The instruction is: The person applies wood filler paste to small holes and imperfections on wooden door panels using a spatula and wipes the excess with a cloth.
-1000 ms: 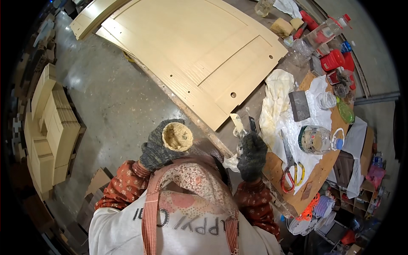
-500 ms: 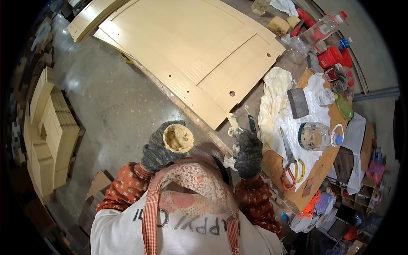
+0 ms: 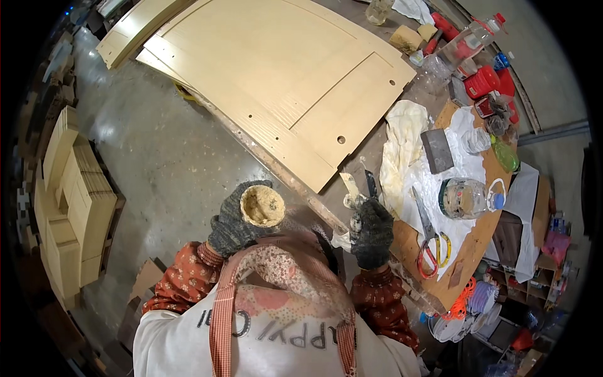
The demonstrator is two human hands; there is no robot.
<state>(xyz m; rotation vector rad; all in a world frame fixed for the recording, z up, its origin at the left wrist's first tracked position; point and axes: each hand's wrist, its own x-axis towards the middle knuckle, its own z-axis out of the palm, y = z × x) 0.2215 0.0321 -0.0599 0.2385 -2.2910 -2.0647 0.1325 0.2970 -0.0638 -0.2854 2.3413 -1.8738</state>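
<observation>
Your left hand (image 3: pixel 233 227), in a dark knit glove, was wrapped around a cup (image 3: pixel 264 224), its mouth turned up so that the pale paste (image 3: pixel 268 202) inside showed. You had that cup in front of your apron (image 3: pixel 270 339), over the floor (image 3: pixel 163 157) and just left of the table (image 3: pixel 372 149). Your right hand (image 3: pixel 372 235), gloved too, was closed on a scraper (image 3: pixel 350 185) smeared with paste and a dark blade (image 3: pixel 370 183), both pointing away from you. The scraper's tip was just beside the edge of a big cream panel (image 3: pixel 276 69), though you could not tell whether they touched. That panel lay flat on the table, with a few holes along its near end. To the right of your right hand, a yellowish cloth (image 3: pixel 397 135) lay beside a white sheet (image 3: pixel 457 242) spread over a brown board (image 3: pixel 483 234). On the sheet were a grey block (image 3: pixel 438 152), scissors (image 3: pixel 428 229) with red and yellow handles, and a clear jug (image 3: pixel 463 200) lying on its side. Off to your left stood stacked cream parts (image 3: pixel 91 201).
</observation>
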